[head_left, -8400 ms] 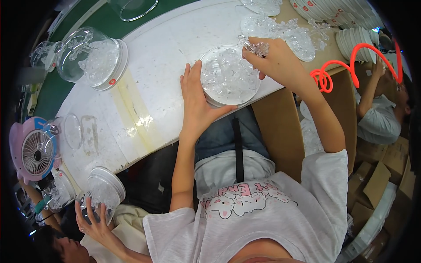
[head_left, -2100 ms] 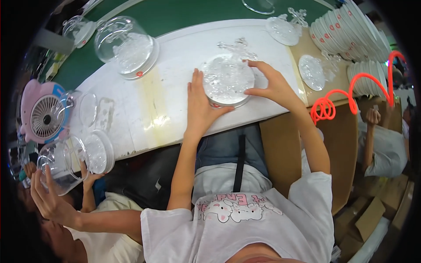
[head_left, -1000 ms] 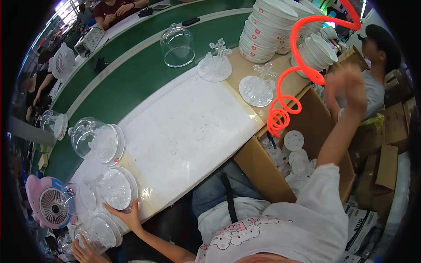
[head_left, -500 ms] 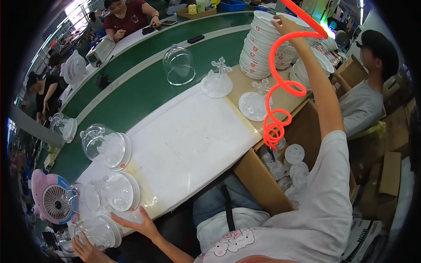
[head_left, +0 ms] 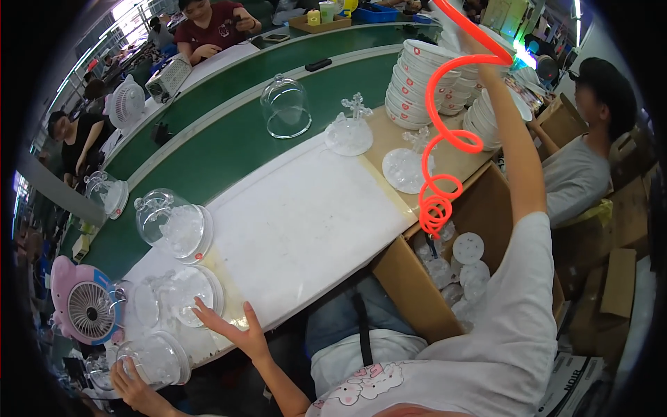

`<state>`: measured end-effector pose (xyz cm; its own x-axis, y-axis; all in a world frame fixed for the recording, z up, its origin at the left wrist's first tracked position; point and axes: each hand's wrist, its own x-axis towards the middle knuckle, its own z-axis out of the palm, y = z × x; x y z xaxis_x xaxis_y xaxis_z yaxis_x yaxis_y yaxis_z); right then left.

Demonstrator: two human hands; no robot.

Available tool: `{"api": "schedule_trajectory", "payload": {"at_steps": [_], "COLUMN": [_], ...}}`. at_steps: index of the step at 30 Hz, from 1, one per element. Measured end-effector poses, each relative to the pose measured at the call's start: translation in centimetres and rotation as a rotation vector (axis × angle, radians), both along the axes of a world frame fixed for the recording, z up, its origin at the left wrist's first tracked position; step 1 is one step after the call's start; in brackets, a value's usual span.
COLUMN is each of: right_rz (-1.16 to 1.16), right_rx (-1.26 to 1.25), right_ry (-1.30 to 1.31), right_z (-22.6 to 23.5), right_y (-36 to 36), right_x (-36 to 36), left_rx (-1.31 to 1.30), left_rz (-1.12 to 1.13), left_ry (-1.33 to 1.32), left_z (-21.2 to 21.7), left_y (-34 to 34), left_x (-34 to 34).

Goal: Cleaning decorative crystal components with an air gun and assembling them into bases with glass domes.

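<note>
My right arm reaches far up to the stacked white round dishes [head_left: 415,90]. A white dish [head_left: 455,31], lifted and blurred, is in my right hand [head_left: 479,59], whose fingers are mostly hidden behind it and the coiled hose. My left hand [head_left: 240,335] is open with fingers spread, held beside a clear dome on a white base [head_left: 194,295] lying on its side at the table's near left. Two clear ornaments, each a cross on a round base, stand near the dishes: one ornament [head_left: 349,132] on the white mat, another ornament [head_left: 408,169] on brown board.
An orange-red coiled hose [head_left: 455,139] hangs before my right arm. An open carton [head_left: 417,285] holds clear parts. A co-worker's hand [head_left: 135,389] touches another dome [head_left: 156,358]. An empty dome [head_left: 286,108] stands on the green belt; a pink fan [head_left: 87,302] stands left.
My right hand has lifted a dish off the near stack, which is now lower. My left hand has risen slightly rightward, fingers still spread. The whole view has shifted a little.
</note>
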<state>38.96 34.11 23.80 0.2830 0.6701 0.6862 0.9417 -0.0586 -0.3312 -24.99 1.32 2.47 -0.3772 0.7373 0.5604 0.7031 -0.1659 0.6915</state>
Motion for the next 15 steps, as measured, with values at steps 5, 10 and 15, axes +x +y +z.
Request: {"api": "schedule_trajectory", "payload": {"at_steps": [5, 10, 15], "right_rz": [0.609, 1.547, 0.56], "right_rx": [1.006, 0.457, -0.297], "right_ry": [1.108, 1.269, 1.87], "right_z": [1.6, -6.6, -13.4], "right_y": [-20.9, -40.9, -33.1], "right_x": [-16.0, -19.8, -33.9], "left_rx": [-0.041, -0.022, 0.013], "left_rz": [0.035, -0.151, -0.306], "left_ry": [0.06, -0.078, -0.328], "left_z": [0.0, -0.8, -0.9], "left_y": [-1.3, 0.9, 2.3], "left_x": [-0.7, 0.6, 3.0]}}
